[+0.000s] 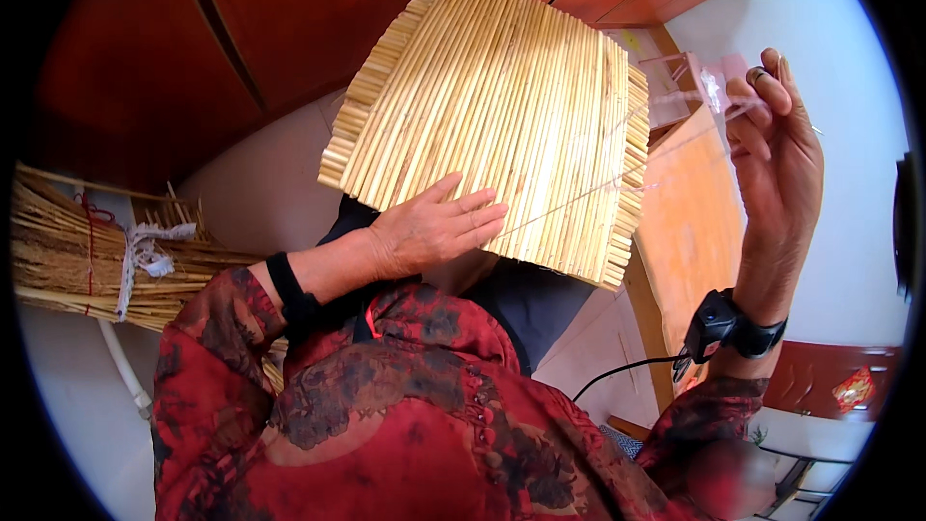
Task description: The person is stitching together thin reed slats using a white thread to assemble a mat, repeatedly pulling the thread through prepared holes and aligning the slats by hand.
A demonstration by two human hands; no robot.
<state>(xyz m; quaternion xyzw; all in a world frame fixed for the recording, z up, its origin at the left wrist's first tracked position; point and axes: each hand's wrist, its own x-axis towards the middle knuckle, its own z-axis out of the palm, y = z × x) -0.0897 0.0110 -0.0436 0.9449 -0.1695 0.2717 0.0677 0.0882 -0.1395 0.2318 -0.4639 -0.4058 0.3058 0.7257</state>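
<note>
A panel of pale straw-coloured stalks (492, 106), laid side by side, rests tilted across my lap, its side edges stepped with shorter stalk ends. My left hand (439, 222) lies flat on its near edge, fingers stretched out over the stalks. Raised high at the right, my right hand (776, 154) has its thumb and fingers pinched together. A thin, see-through thread (574, 200) runs from the panel near my left fingertips up to that hand, with blurred strands looping by its fingers. Whether a needle is in the pinch is too small to tell.
A bundle of dry stalks (58, 251), tied with white cloth and red string, is at the left by a pale pipe (123, 367). Red-brown cabinet doors (318, 10) stand ahead. A wooden board (690, 222) lies to the right. A black cable (617, 367) leads from my right wrist device.
</note>
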